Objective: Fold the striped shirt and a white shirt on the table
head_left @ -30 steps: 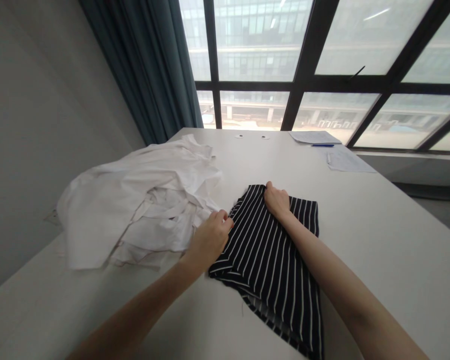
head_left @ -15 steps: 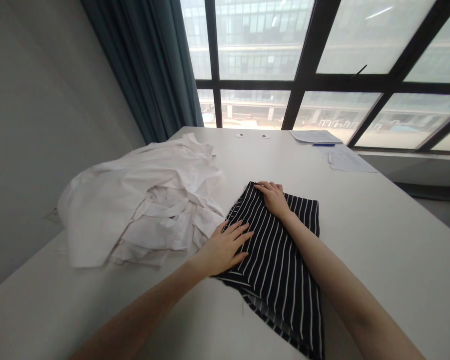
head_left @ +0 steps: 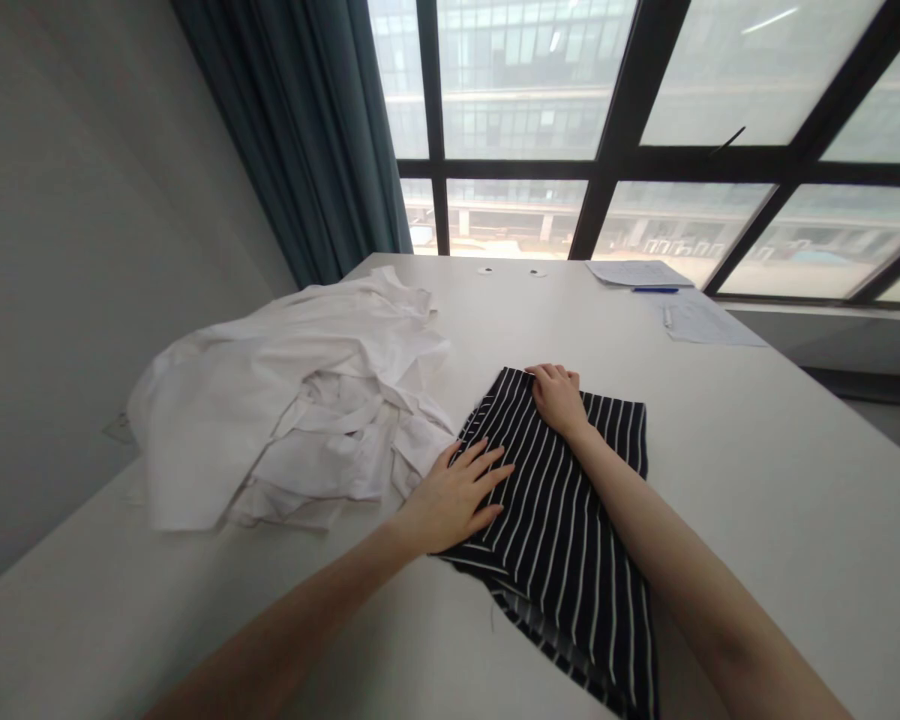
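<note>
A black garment (head_left: 562, 520) with thin white stripes lies folded on the white table (head_left: 765, 500), its near end slightly gaping. My left hand (head_left: 457, 495) rests flat on the garment's left side, fingers spread. At the far edge, my right hand (head_left: 559, 395) has its fingers bent over the cloth; their tips are partly hidden. My right forearm crosses the garment's right side. Left of it sits a rumpled heap of white clothing (head_left: 270, 380), close to my left hand.
Papers (head_left: 637, 273) and a blue pen (head_left: 655, 290) lie at the table's far right, with another sheet (head_left: 712, 323) nearer. Behind the table are large windows (head_left: 517, 80) and a dark teal curtain (head_left: 300, 120). A wall (head_left: 67, 250) stands at left.
My right hand has slid slightly right along the garment's far edge, and its fingers look more bent. My left hand stays in place. The whole view has shifted a little.
</note>
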`<state>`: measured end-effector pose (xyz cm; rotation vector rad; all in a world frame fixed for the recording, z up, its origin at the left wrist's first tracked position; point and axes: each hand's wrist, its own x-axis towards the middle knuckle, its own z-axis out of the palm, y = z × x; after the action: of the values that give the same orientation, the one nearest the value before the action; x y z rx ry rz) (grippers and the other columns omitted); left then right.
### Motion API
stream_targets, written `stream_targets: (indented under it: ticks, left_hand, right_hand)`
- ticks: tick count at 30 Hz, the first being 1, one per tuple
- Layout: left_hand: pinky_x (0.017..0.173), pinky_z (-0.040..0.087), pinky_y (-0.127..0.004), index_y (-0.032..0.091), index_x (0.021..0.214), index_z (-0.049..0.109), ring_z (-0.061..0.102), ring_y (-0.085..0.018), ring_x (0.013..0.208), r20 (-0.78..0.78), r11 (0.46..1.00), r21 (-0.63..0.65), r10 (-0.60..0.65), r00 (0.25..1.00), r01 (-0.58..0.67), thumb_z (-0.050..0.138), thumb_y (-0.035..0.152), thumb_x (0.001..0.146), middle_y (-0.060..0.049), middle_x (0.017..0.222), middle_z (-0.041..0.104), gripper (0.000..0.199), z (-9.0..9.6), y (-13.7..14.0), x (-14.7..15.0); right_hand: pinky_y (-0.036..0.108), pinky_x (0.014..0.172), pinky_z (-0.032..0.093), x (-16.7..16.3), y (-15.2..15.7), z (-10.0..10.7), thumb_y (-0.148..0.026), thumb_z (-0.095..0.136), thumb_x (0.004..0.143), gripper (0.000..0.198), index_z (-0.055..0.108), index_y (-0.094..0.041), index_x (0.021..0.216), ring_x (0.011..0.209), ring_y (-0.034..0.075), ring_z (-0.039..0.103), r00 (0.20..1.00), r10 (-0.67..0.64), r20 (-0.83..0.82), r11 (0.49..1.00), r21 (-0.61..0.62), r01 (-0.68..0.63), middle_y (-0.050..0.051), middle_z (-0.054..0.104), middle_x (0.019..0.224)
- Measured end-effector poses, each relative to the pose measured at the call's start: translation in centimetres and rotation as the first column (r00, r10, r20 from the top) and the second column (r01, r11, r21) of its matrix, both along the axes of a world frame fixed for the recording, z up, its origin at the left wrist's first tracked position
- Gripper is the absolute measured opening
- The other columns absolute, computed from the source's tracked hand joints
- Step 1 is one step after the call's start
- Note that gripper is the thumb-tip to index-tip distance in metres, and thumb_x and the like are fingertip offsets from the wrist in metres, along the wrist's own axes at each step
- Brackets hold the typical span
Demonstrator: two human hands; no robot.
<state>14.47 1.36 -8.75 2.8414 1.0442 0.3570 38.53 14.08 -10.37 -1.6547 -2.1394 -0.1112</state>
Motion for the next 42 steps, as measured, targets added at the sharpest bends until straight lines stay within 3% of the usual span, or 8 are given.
stream_targets:
  ticks: [5,9,15,20,28,33,37,42]
  left_hand:
    - [0.115,0.023,-0.048,0.03,0.144,0.039,0.031,-0.027,0.142,-0.015,1.0,-0.007,0.001,1.0,-0.001,0.052,0.039,0.095,-0.003,0.152,0.041,0.051,0.0,-0.1,0.0]
    - [0.114,0.023,-0.047,0.03,0.145,0.037,0.031,-0.026,0.142,-0.027,1.0,-0.002,-0.009,1.0,0.009,0.049,0.039,0.097,-0.004,0.153,0.039,0.051,-0.1,0.0,0.0]
    - [0.112,0.026,-0.048,0.031,0.146,0.036,0.031,-0.027,0.142,-0.042,1.0,0.018,-0.02,0.999,0.021,0.048,0.041,0.097,-0.004,0.153,0.039,0.051,-0.3,0.1,-0.1]
    - [0.112,0.025,-0.048,0.031,0.146,0.035,0.03,-0.027,0.142,-0.058,1.0,0.01,-0.022,0.998,0.023,0.044,0.043,0.098,-0.004,0.153,0.038,0.05,-0.4,0.2,-0.1]
    - [0.114,0.025,-0.048,0.03,0.145,0.037,0.029,-0.026,0.143,-0.026,1.0,0.009,-0.017,1.0,0.017,0.049,0.04,0.096,-0.004,0.153,0.039,0.051,-0.4,0.1,-0.1]
    - [0.115,0.024,-0.049,0.029,0.144,0.039,0.027,-0.028,0.144,-0.014,1.0,-0.005,-0.005,1.0,0.005,0.051,0.038,0.095,-0.005,0.152,0.039,0.051,-0.3,-0.1,0.0]
    - [0.115,0.025,-0.05,0.029,0.144,0.039,0.028,-0.028,0.144,-0.008,1.0,-0.018,-0.003,1.0,0.002,0.053,0.037,0.094,-0.005,0.152,0.039,0.052,-0.1,-0.1,-0.1]
    - [0.114,0.026,-0.051,0.029,0.144,0.039,0.029,-0.029,0.143,-0.02,1.0,-0.027,-0.001,1.0,0.001,0.053,0.037,0.094,-0.005,0.152,0.039,0.052,0.1,-0.1,0.0]
  right_hand:
    - [0.04,0.101,0.028,-0.4,-0.1,0.1,-0.02,0.035,0.098,0.04,0.049,-0.017,0.135,0.12,0.024,0.05,0.995,0.093,-0.026,0.995,-0.024,-0.094,0.013,0.061,0.128]
    - [0.042,0.099,0.032,-0.4,0.3,0.0,-0.022,0.035,0.099,0.04,0.049,-0.015,0.135,0.116,0.026,0.052,0.994,0.09,-0.062,0.993,-0.071,-0.094,0.015,0.062,0.123]
    - [0.043,0.092,0.039,-0.4,2.2,-0.1,-0.028,0.038,0.098,0.034,0.059,-0.02,0.124,0.112,0.026,0.055,0.988,0.004,-0.152,0.989,-0.145,-0.026,0.013,0.061,0.117]
    - [0.044,0.085,0.043,-1.4,4.4,0.0,-0.031,0.056,0.089,0.02,0.066,-0.02,0.101,0.101,0.028,0.058,0.975,-0.047,-0.215,0.98,-0.198,0.004,0.012,0.065,0.106]
    - [0.033,0.077,0.045,-1.7,5.4,0.3,-0.02,0.043,0.087,0.016,0.052,-0.022,0.101,0.088,0.019,0.061,0.945,0.007,-0.328,0.995,-0.096,-0.04,0.005,0.066,0.097]
    - [0.035,0.076,0.044,-2.3,4.0,0.0,-0.014,0.041,0.084,0.016,0.053,-0.021,0.092,0.084,0.022,0.059,0.971,0.008,-0.238,0.996,-0.082,-0.028,0.006,0.066,0.089]
    - [0.045,0.091,0.038,-2.5,2.3,1.4,-0.011,0.04,0.085,0.023,0.058,-0.019,0.096,0.108,0.028,0.054,0.993,0.007,-0.121,0.999,-0.044,-0.012,0.013,0.064,0.11]
    - [0.052,0.097,0.036,-0.3,-0.8,2.8,-0.023,0.043,0.091,0.028,0.064,-0.02,0.108,0.114,0.032,0.054,0.997,0.058,0.043,0.99,-0.131,-0.051,0.014,0.063,0.121]
